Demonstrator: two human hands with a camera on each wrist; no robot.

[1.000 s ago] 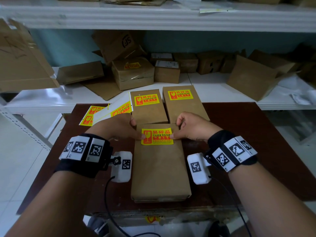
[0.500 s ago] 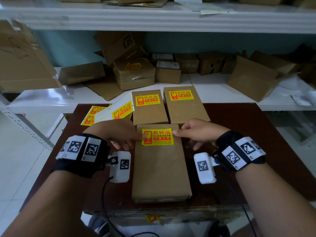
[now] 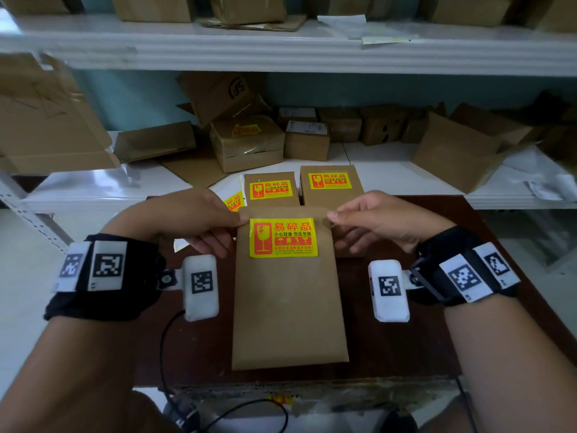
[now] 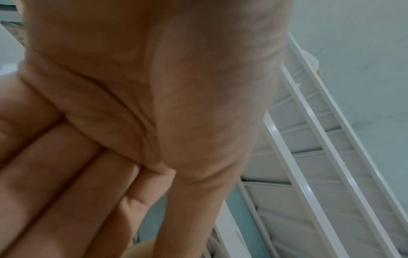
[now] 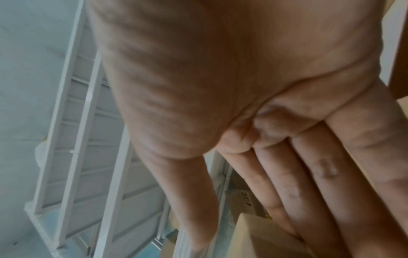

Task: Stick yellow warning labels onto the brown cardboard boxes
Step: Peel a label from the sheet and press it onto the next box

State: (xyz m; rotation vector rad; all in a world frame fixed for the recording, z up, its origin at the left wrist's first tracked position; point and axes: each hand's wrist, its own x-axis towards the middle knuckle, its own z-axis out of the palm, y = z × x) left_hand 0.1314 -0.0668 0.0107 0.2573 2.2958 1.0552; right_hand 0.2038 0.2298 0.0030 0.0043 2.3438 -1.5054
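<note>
A long brown cardboard box [image 3: 288, 307] with a yellow warning label [image 3: 283, 237] stuck near its far end is raised off the dark table [image 3: 474, 276]. My left hand [image 3: 231, 230] pinches its far left corner, thumb on top and fingers underneath. My right hand [image 3: 338, 229] pinches the far right corner the same way. In the right wrist view the fingers [image 5: 309, 183] lie along a pale box edge [image 5: 264, 235]. The left wrist view shows only my palm and fingers [image 4: 66, 157]. Two labelled boxes [image 3: 271, 189] [image 3: 331, 185] lie behind.
Spare yellow label sheets [image 3: 232, 202] lie on the table behind my left hand. White shelves [image 3: 390, 170] beyond the table hold several cardboard boxes [image 3: 248, 143] and flattened cartons. A black cable [image 3: 168, 345] hangs at the table's near edge.
Both hands left the label's side edges and took hold of the box's far corners. The box has risen from the table toward me.
</note>
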